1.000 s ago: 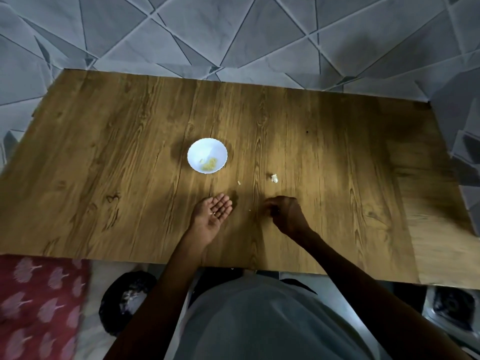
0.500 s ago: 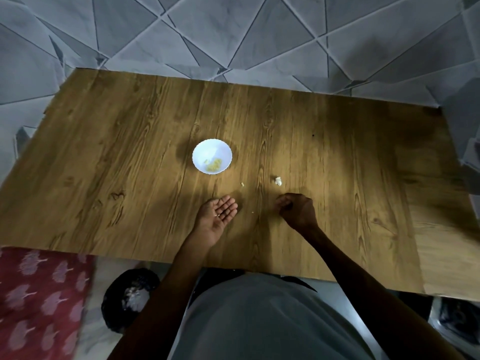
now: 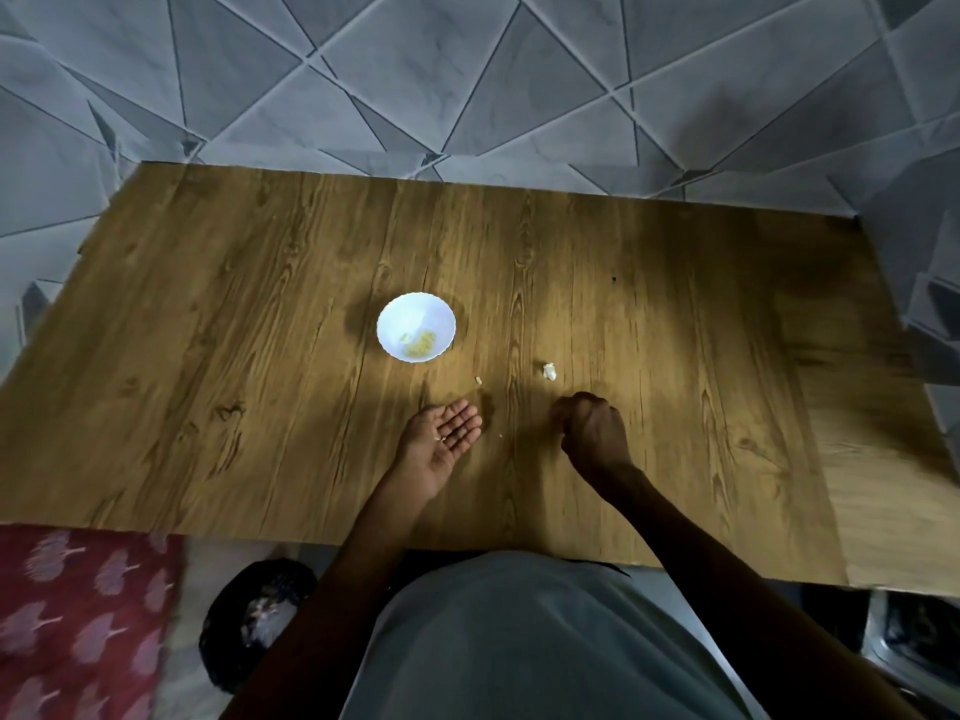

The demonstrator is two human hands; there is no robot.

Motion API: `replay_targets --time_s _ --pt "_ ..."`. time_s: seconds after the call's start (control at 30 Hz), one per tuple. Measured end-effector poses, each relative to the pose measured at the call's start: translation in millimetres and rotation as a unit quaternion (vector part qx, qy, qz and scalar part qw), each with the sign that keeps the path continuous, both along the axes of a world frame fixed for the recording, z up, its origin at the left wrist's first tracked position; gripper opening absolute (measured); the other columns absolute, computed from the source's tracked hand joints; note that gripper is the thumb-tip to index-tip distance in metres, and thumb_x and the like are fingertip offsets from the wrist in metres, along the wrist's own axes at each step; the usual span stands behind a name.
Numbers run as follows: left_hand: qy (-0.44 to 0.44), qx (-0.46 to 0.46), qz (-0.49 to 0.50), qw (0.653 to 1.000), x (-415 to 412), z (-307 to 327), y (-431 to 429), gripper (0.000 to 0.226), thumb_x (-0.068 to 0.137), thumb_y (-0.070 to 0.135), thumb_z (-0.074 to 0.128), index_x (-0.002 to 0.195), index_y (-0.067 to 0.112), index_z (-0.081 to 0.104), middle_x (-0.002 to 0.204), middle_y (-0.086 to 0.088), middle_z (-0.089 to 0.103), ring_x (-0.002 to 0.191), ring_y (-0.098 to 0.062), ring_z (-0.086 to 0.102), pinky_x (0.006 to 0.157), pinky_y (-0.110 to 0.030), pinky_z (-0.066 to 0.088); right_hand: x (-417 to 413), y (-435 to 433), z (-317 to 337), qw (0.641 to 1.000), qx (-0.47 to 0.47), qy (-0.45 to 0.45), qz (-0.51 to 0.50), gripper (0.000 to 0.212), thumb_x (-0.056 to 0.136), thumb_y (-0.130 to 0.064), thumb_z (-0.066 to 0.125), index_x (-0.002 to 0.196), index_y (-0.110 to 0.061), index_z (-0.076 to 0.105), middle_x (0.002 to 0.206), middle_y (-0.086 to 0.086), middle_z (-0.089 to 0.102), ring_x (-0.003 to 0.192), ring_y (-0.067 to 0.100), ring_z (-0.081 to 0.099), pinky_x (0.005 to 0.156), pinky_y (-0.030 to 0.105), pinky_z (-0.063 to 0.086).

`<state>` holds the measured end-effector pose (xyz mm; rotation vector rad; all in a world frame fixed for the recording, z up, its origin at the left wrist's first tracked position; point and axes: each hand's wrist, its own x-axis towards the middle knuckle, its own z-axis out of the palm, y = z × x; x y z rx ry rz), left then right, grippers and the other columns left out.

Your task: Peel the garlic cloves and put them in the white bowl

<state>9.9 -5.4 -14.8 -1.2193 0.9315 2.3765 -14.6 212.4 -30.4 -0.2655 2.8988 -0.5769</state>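
A small white bowl [image 3: 410, 315] stands on the wooden table [image 3: 234, 356] and holds yellowish peeled garlic [image 3: 422, 344]. My left hand [image 3: 439, 449] lies palm up just in front of the bowl, fingers straight, with tiny pale bits [image 3: 442, 438] on the palm. To its right, my right hand [image 3: 589, 433] hovers low over the table with fingers curled under; whatever is inside them is hidden. A white garlic piece [image 3: 549, 372] lies just beyond the right hand. A small scrap [image 3: 478, 379] and a speck [image 3: 500, 436] lie between the hands.
Beyond the table's far edge is grey tiled floor [image 3: 467, 96]. Below the near edge, at the left, sit a black round container [image 3: 260, 615] with pale scraps and a red patterned cloth [image 3: 78, 615]. A lighter board [image 3: 883, 485] joins the table's right side.
The view has shifted a little. My right hand has closed further into a fist and lifted slightly; my left hand stays palm up in the same place.
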Motion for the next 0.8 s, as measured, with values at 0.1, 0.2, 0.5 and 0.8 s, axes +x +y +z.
replay_targets --time_s 0.1,0.2,0.5,0.8 --pt "0.0 -0.001 -0.004 1.0 -0.8 1.4 -0.4 0.032 0.102 0.016 0.035 0.098 0.003 0.063 0.096 -0.013 0.068 0.09 -0.022 0.065 0.084 -0.034 0.048 1.8 -2.1 -2.6 0.998 0.035 0.026 0.047 0.024 0.092 -0.004 0.058 0.112 -0.012 0.067 0.11 0.005 0.066 0.095 0.018 0.064 0.082 0.029 0.054" --pt "-0.004 -0.013 -0.01 1.0 -1.4 1.7 -0.4 0.032 0.102 0.015 0.034 0.099 0.003 0.063 0.097 -0.012 0.067 0.09 -0.022 0.064 0.078 -0.032 0.051 2.6 -8.1 -3.6 0.995 0.038 0.04 0.087 0.024 0.092 -0.004 0.057 0.113 -0.012 0.066 0.109 0.006 0.066 0.096 0.019 0.065 0.083 0.03 0.054" --pt "0.004 -0.011 -0.001 1.0 -1.4 4.4 0.5 0.036 0.103 0.017 0.031 0.122 -0.001 0.056 0.11 -0.013 0.063 0.089 -0.022 0.062 0.094 -0.035 0.043 13.5 -59.0 -6.2 0.982 -0.01 0.067 0.176 0.022 0.086 -0.001 0.063 0.106 -0.005 0.07 0.103 0.014 0.07 0.092 0.029 0.067 0.082 0.04 0.056" --pt "-0.003 -0.027 -0.003 1.0 1.5 2.8 -2.2 0.035 0.103 0.018 0.032 0.106 0.001 0.062 0.106 -0.015 0.065 0.089 -0.023 0.064 0.092 -0.036 0.045 18.2 -64.5 -7.3 0.963 0.023 0.125 0.236 0.02 0.076 -0.003 0.064 0.095 -0.001 0.071 0.091 0.016 0.069 0.077 0.031 0.067 0.06 0.036 0.056"
